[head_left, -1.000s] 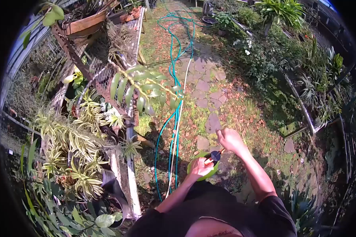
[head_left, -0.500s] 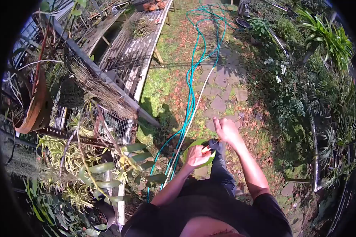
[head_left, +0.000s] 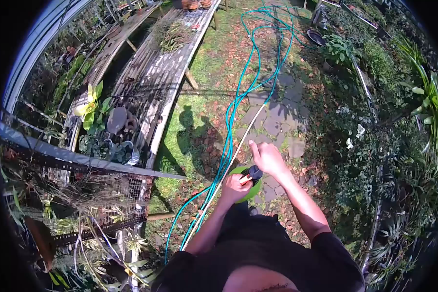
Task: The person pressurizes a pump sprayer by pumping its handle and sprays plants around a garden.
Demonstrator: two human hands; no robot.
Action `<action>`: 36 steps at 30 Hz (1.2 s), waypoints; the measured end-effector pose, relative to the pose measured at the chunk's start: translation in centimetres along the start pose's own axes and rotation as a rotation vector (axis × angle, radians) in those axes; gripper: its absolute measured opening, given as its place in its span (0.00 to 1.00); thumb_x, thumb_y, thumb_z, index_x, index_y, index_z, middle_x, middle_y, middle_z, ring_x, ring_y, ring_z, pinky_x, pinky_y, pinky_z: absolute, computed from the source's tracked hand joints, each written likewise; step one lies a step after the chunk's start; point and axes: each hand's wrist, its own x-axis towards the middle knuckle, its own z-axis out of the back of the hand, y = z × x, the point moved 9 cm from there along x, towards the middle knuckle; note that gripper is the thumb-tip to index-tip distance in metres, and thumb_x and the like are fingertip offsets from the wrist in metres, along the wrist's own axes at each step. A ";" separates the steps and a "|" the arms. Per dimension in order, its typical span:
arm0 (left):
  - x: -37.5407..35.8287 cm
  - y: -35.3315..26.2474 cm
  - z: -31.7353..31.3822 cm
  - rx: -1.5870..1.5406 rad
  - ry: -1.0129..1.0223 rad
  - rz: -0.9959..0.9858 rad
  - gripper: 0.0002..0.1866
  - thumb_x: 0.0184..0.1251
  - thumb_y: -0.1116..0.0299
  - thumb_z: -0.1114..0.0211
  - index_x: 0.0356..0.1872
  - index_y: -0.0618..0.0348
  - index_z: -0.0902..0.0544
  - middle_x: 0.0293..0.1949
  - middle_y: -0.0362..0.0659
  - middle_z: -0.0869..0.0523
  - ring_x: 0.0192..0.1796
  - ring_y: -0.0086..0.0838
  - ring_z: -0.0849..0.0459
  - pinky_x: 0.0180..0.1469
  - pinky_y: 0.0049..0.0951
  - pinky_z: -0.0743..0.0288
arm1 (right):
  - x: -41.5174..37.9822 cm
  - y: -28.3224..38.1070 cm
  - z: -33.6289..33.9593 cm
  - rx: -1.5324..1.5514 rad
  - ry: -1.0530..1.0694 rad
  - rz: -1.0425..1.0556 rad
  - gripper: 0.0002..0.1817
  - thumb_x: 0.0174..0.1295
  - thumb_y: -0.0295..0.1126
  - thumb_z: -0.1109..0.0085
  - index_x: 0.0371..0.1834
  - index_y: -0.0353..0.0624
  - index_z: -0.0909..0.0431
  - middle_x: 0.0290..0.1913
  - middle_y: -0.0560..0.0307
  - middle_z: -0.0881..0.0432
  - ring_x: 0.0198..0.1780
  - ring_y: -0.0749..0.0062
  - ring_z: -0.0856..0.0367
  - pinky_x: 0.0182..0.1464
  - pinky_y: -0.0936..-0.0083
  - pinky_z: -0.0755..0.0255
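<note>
My left hand (head_left: 233,190) is closed around a light-orange part at the top of a round green container (head_left: 252,192). The container has a black, knob-like top (head_left: 255,172) and looks like a hand sprayer, though its lower part is hidden below my hand. To the right and slightly farther forward, my right hand (head_left: 269,159) is apart from the container. Its fingers are curled in, its thumb sticks out, and nothing shows in it.
Teal garden hoses (head_left: 233,114) and a pale hose (head_left: 248,129) run along the path beside stepping stones (head_left: 272,119). A slatted wooden bench (head_left: 153,90) stands left, near a metal rail (head_left: 82,158) and hanging plants. White-flowered shrubs (head_left: 360,131) border the right side.
The view has moved forward along the path and turned somewhat, so more of the left bench shows. Both hands sit slightly farther left in view, the left still gripping the green container.
</note>
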 end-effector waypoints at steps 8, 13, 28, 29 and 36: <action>20.0 1.8 -1.1 -0.015 0.065 0.182 0.14 0.49 0.58 0.33 0.23 0.61 0.16 0.20 0.55 0.18 0.26 0.50 0.17 0.32 0.45 0.23 | 18.9 -8.5 2.3 0.003 0.075 -0.102 0.34 0.75 0.48 0.62 0.15 0.34 0.24 0.17 0.35 0.24 0.28 0.38 0.20 0.38 0.50 0.26; 34.5 0.1 1.0 -0.027 0.090 0.148 0.14 0.50 0.60 0.32 0.23 0.64 0.18 0.18 0.53 0.19 0.24 0.47 0.17 0.29 0.41 0.26 | 31.0 -8.7 10.0 0.085 -0.108 -0.033 0.33 0.73 0.49 0.59 0.14 0.36 0.24 0.18 0.38 0.23 0.28 0.40 0.19 0.37 0.52 0.26; 79.8 -5.9 -2.9 0.088 0.109 0.110 0.15 0.52 0.58 0.33 0.23 0.63 0.18 0.21 0.54 0.17 0.27 0.50 0.17 0.32 0.47 0.24 | 71.2 -28.1 22.5 0.161 -0.022 -0.177 0.38 0.74 0.53 0.64 0.12 0.35 0.25 0.15 0.37 0.25 0.28 0.39 0.20 0.35 0.52 0.26; 82.4 -7.4 -2.4 0.041 0.073 0.077 0.15 0.53 0.59 0.33 0.23 0.63 0.18 0.21 0.54 0.17 0.27 0.50 0.17 0.32 0.46 0.23 | 73.5 -28.4 20.4 0.090 -0.045 -0.066 0.38 0.73 0.53 0.63 0.12 0.35 0.25 0.15 0.37 0.26 0.27 0.39 0.20 0.35 0.51 0.26; 102.1 -15.8 -2.9 0.081 -0.008 -0.295 0.06 0.54 0.65 0.35 0.27 0.54 0.18 0.22 0.49 0.18 0.25 0.47 0.18 0.28 0.43 0.24 | 90.7 -34.1 31.1 0.006 -0.061 -0.122 0.38 0.73 0.54 0.63 0.14 0.35 0.22 0.17 0.35 0.24 0.30 0.38 0.18 0.38 0.49 0.25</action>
